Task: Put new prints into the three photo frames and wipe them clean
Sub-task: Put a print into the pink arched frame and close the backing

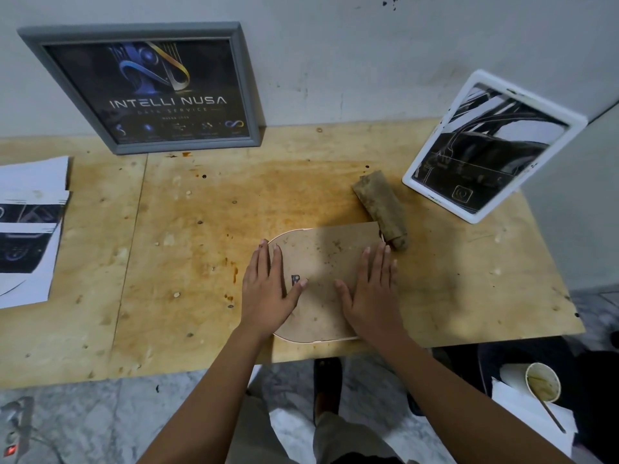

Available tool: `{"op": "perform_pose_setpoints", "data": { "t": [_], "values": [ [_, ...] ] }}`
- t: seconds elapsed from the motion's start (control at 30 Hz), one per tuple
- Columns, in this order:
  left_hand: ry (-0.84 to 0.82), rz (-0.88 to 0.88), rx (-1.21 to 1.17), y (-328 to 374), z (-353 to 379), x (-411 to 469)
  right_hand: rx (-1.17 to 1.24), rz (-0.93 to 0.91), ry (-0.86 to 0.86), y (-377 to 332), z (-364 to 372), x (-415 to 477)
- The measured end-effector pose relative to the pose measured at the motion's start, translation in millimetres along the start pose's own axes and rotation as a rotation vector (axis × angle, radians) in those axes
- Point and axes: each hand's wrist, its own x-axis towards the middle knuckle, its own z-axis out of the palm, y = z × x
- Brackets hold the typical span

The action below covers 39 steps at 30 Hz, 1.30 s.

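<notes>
One frame [321, 259] face-down, rounded brown backing — speckled, perhaps stained

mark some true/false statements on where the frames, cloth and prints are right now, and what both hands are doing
1. Both the left hand and the right hand lie flat on the brown backing board. True.
2. The grey frame lies flat on the table. False: it stands leaning against the wall.
3. The rolled cloth lies between the board and the white frame. True.
4. The prints sit at the table's right edge. False: they are at its left edge.
5. The right hand grips the cloth. False: it is open on the board.
</notes>
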Motion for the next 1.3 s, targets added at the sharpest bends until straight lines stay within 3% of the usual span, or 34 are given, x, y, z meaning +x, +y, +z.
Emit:
{"op": "perform_pose_setpoints", "data": {
  "t": [0.33, 0.57, 0.87, 1.17, 1.3],
  "values": [
    [-0.062, -0.022, 0.071, 1.7, 1.1, 0.5, 0.048, 0.017, -0.040, -3.4, -6.6, 6.4],
    [-0.055, -0.014, 0.027, 1.3, -1.5, -2.1, 0.485, 0.181, 0.003, 20.9, -47.1, 50.4],
    [-0.043, -0.017, 0.015, -1.1, -2.1, -3.6, 0.415, 0.163, -0.142, 29.1, -40.5, 70.1],
    [-0.057, 0.018, 0.097, -2.4, -1.8, -5.0, 0.713, 0.224, -0.168, 32.0, -39.8, 62.7],
    [-0.065, 0.015, 0.103, -2.8, -1.5, -5.0, 0.554, 0.237, -0.092, 31.2, -43.9, 60.0]
  ]
}}
